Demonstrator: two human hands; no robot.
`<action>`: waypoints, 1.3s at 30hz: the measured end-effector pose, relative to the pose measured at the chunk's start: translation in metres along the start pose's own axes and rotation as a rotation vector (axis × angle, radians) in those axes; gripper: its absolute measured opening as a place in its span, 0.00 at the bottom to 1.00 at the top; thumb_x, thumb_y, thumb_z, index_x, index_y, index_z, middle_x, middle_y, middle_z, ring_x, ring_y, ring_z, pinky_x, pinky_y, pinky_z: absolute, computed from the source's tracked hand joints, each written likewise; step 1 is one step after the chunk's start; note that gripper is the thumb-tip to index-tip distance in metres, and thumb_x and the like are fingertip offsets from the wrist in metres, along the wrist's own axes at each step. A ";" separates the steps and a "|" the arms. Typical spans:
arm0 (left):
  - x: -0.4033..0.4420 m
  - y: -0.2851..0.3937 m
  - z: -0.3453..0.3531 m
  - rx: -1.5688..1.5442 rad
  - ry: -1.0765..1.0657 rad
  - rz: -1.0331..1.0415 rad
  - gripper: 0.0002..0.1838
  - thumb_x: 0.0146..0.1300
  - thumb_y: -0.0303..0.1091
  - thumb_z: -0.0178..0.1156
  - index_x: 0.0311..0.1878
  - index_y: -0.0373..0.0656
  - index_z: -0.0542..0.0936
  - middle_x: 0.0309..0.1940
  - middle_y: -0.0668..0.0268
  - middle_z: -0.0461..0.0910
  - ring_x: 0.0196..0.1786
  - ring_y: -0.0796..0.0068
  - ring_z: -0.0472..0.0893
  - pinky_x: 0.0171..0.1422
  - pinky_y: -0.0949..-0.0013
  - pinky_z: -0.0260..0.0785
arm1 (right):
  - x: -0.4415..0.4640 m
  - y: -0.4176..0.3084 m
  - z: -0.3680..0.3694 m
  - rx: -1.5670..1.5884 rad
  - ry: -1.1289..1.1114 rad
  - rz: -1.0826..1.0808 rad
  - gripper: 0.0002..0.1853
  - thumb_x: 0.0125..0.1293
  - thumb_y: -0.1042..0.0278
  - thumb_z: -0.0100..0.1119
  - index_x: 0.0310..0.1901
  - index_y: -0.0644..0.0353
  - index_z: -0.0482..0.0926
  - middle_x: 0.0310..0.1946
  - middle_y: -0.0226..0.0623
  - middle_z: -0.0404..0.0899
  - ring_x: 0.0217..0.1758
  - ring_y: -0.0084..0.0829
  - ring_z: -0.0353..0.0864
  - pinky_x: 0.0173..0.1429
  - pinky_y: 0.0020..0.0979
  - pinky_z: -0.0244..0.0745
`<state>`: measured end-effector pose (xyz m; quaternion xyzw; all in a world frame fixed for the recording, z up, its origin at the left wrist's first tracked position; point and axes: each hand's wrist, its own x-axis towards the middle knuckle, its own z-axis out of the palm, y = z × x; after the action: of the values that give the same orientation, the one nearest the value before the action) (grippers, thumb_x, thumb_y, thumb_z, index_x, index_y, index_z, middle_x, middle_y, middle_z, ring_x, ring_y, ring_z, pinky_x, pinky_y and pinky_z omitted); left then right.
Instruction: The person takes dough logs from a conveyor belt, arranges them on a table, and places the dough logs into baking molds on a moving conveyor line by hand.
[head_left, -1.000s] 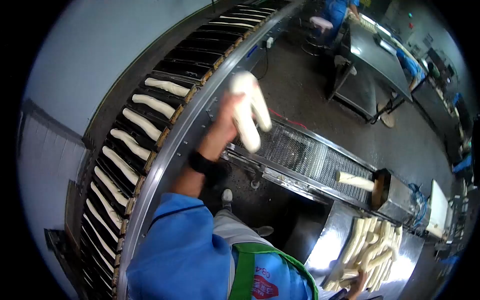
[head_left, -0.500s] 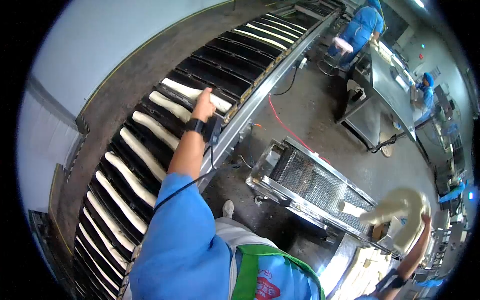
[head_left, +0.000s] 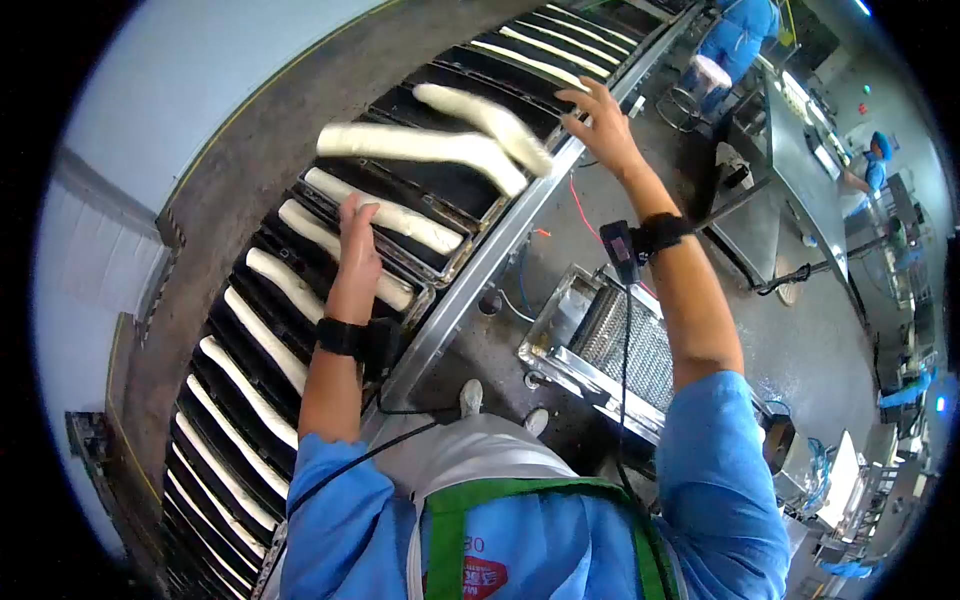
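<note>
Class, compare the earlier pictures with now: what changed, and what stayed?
The right hand came over from the right and let go of two dough pieces, now blurred and askew over trays that were bare. The left hand stays at the same dough strip; other strips look unchanged.

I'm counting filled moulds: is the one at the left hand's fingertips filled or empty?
Filled: a dough strip lies lengthwise in the mould at the left hand, with dark mould showing alongside it.

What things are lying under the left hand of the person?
Beneath the left hand run an upper dough strip and a lower dough strip, both in dark trays. Their parts covered by the hand cannot be seen, nor whether it touches them.
</note>
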<state>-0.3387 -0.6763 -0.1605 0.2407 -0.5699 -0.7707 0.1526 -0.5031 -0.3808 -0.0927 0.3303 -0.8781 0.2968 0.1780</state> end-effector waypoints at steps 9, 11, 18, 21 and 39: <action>0.057 -0.028 0.034 1.386 -0.160 0.241 0.22 0.52 0.39 0.51 0.53 0.62 0.64 0.54 0.64 0.61 0.61 0.61 0.53 0.59 0.47 0.45 | -0.383 0.166 -0.109 -0.484 -0.711 0.705 0.27 0.47 0.69 0.52 0.53 0.51 0.61 0.53 0.49 0.60 0.56 0.48 0.60 0.52 0.40 0.64; 0.064 -0.023 0.067 1.689 -0.070 0.310 0.25 0.51 0.42 0.53 0.55 0.59 0.63 0.54 0.63 0.62 0.59 0.61 0.56 0.57 0.47 0.48 | -0.474 0.186 -0.141 -0.490 -0.971 0.948 0.31 0.42 0.69 0.57 0.52 0.58 0.60 0.49 0.53 0.61 0.53 0.55 0.59 0.52 0.48 0.60; 0.145 -0.032 0.142 1.743 -0.152 0.387 0.25 0.43 0.42 0.59 0.48 0.49 0.68 0.43 0.61 0.71 0.51 0.56 0.66 0.52 0.55 0.58 | -0.436 0.179 -0.174 -0.497 -0.755 0.903 0.24 0.36 0.69 0.58 0.41 0.58 0.68 0.40 0.43 0.68 0.51 0.45 0.65 0.47 0.55 0.58; 0.149 -0.026 0.137 1.678 -0.174 0.395 0.21 0.42 0.39 0.59 0.43 0.47 0.71 0.41 0.59 0.71 0.47 0.56 0.68 0.51 0.58 0.59 | -0.417 0.209 -0.188 -0.277 -0.696 0.786 0.20 0.37 0.68 0.59 0.37 0.61 0.70 0.34 0.42 0.72 0.38 0.38 0.73 0.42 0.42 0.67; 0.090 -0.015 0.114 1.921 -0.534 0.204 0.23 0.50 0.24 0.46 0.52 0.48 0.68 0.36 0.54 0.74 0.40 0.55 0.72 0.42 0.60 0.64 | 0.151 0.122 0.010 1.145 -0.586 0.316 0.23 0.55 0.52 0.54 0.42 0.65 0.67 0.30 0.31 0.71 0.28 0.19 0.71 0.33 0.19 0.70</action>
<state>-0.4757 -0.6258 -0.1661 0.0308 -0.9843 0.0044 -0.1740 -0.6965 -0.3846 -0.0729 0.3071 -0.6316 0.6371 -0.3176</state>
